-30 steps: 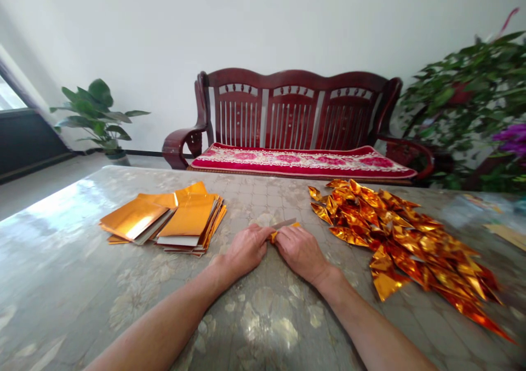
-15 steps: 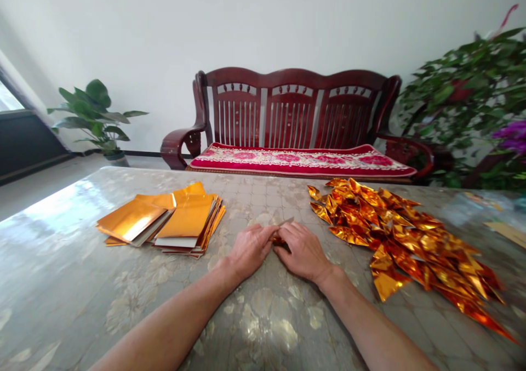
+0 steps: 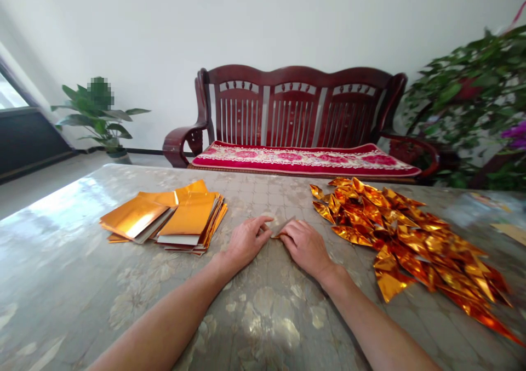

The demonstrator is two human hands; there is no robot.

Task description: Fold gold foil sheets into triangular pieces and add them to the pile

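Between my hands is a small folded piece of foil paper [image 3: 281,232], grey on the side that shows, with an orange-gold edge. My right hand [image 3: 304,249] pinches it, its fingers covering most of the piece. Just to the left, my left hand [image 3: 249,239] has its thumb and fingers apart, a short gap from the paper. On the left of the table lies a stack of flat gold foil sheets [image 3: 187,217], some with pale backs showing. A heap of folded gold foil pieces [image 3: 394,228] spreads over the right side.
The table [image 3: 172,305] has a glossy floral cover. A clear plastic bag [image 3: 485,206] lies at its right edge. Beyond stands a dark red wooden bench [image 3: 291,108] with a patterned cushion. Potted plants stand at the left [image 3: 109,124] and right [image 3: 468,97].
My left hand has let go of the foil paper, moved slightly left and spread its fingers. My right hand still grips the piece, which now shows more. The view has shifted slightly.
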